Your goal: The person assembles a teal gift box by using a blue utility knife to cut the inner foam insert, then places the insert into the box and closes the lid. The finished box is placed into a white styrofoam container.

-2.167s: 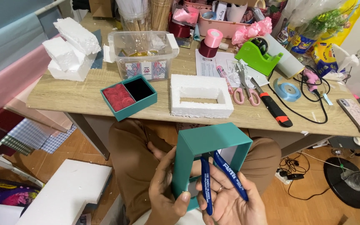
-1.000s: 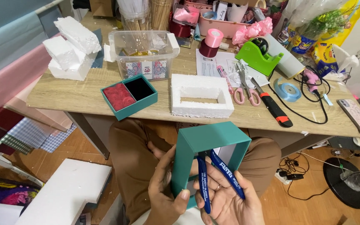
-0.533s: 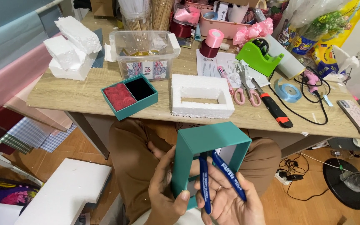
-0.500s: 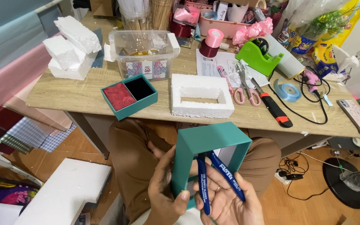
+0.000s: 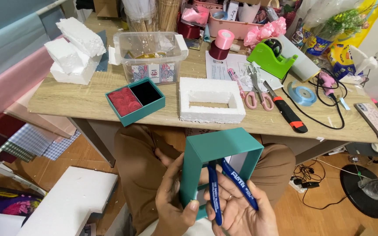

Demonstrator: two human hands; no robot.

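I hold a teal open box frame (image 5: 217,150) upright over my lap, below the table edge. My left hand (image 5: 173,205) grips its left wall, thumb on the outer face. My right hand (image 5: 241,214) is behind and below the frame and holds a tool with two blue handles (image 5: 232,188), whose tip reaches up inside the frame and is hidden there. On the table lie a smaller teal box (image 5: 135,101) with red filling in one half and black in the other, and a white foam rectangle (image 5: 211,105) with a cut-out middle.
The wooden table (image 5: 88,98) carries foam blocks (image 5: 71,50), a clear plastic tub (image 5: 150,54), ribbon rolls (image 5: 222,43), a green tape dispenser (image 5: 270,59), pink scissors (image 5: 252,89), an orange-and-black cutter (image 5: 287,112), blue tape (image 5: 302,92) and a phone (image 5: 376,120). A foam slab (image 5: 71,201) lies on the floor.
The frame and both hands stay almost in place; the blue-handled tool shifts only slightly inside the frame.
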